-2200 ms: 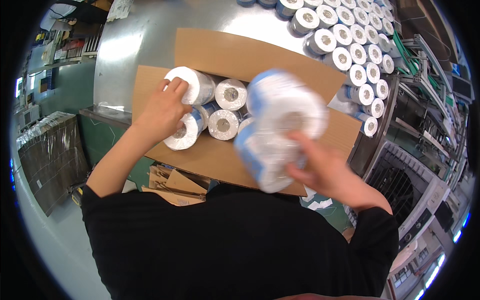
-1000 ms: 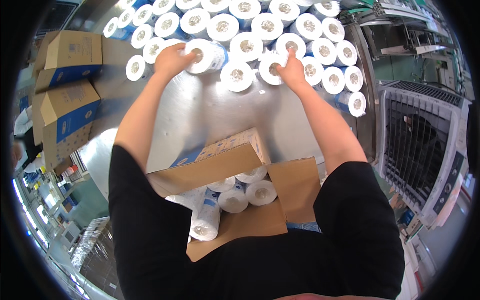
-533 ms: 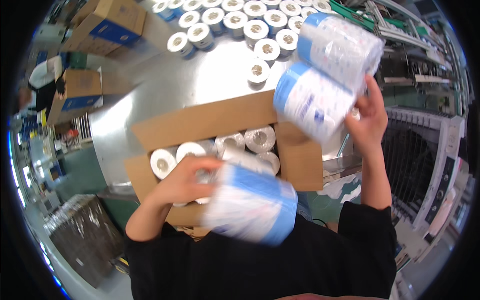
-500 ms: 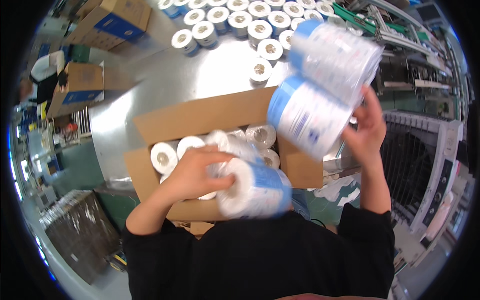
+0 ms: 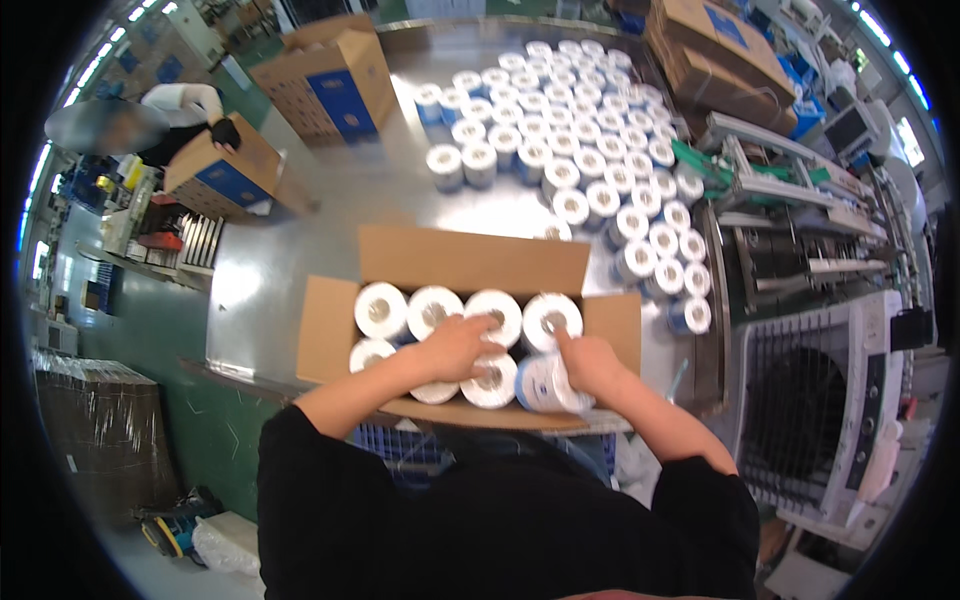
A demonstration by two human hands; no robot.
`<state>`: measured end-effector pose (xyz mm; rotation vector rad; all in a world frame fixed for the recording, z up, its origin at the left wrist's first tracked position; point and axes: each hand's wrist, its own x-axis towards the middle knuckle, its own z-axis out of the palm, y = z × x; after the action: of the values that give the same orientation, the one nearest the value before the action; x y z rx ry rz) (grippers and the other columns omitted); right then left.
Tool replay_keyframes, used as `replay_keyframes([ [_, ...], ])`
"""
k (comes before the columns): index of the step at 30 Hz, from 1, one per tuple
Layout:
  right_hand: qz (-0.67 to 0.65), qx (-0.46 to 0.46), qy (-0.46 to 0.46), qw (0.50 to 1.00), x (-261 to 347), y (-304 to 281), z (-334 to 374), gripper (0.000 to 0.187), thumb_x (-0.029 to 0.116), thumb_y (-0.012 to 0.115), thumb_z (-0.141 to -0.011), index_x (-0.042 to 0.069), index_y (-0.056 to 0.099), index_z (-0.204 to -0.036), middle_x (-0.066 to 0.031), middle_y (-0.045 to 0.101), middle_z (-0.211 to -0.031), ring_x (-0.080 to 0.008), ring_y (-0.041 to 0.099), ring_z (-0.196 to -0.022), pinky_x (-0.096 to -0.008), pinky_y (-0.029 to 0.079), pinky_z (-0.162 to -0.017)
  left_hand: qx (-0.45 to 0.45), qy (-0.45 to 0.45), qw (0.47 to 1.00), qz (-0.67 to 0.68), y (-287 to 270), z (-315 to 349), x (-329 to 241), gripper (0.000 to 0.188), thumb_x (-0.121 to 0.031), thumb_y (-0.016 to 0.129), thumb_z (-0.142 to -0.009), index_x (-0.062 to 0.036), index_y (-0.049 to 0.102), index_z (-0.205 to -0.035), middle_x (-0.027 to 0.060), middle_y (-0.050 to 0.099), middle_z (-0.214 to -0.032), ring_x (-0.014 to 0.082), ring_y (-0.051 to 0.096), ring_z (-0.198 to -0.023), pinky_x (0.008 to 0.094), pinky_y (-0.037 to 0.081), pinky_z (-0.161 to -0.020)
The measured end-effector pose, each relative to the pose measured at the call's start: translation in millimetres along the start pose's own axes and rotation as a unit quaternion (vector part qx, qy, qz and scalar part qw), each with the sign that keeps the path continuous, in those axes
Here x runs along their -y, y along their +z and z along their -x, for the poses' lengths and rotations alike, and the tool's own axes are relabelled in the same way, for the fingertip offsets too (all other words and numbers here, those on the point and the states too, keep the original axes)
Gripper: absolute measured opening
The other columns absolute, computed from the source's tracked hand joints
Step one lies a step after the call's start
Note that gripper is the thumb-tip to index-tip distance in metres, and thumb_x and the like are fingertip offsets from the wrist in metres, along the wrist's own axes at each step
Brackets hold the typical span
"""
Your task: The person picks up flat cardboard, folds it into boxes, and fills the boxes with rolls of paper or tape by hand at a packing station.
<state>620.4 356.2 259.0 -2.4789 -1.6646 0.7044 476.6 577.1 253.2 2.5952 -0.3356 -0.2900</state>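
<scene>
An open cardboard box (image 5: 470, 262) in front of me holds two rows of white paper rolls in clear wrap with blue bands. My left hand (image 5: 458, 350) lies over the middle rolls, its fingers apart on the top of a back-row roll (image 5: 508, 328) and a front-row roll (image 5: 492, 388). My right hand (image 5: 592, 366) has its index finger stretched to the core of the back right roll (image 5: 541, 303); its other fingers are mostly hidden. Beside that hand, a front right roll (image 5: 545, 388) leans over, showing its printed side. Neither hand lifts anything.
Many upright paper rolls (image 5: 590, 160) crowd the metal table (image 5: 270, 290) beyond the box. A tall carton (image 5: 335, 90) stands at the far left, near another person's gloved hand (image 5: 226, 134) on a smaller carton (image 5: 222, 178). A large grilled machine (image 5: 800, 390) is at the right.
The rolls that both my hands held above the box are now down in it. Both hands have come down onto the rolls. My view has tilted up, showing more of the table.
</scene>
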Motion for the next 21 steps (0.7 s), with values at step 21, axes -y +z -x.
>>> replay_keyframes([
  [21, -0.040, -0.084, -0.053, 0.994, -14.5, 17.8, 19.8, 0.052, 0.037, 0.075, -0.069, 0.009, 0.058, -0.109, -0.0144, 0.056, -0.112, -0.0337, 0.055, -0.102, -0.0422, 0.043, -0.087, -0.155, -0.612, 0.770, 0.094, -29.4, 203.4, 28.0, 0.104, -0.054, 0.075, -0.061, -0.0016, 0.028, -0.138, 0.0233, 0.044, -0.131, 0.0373, 0.045, -0.120, 0.0427, 0.039, -0.099],
])
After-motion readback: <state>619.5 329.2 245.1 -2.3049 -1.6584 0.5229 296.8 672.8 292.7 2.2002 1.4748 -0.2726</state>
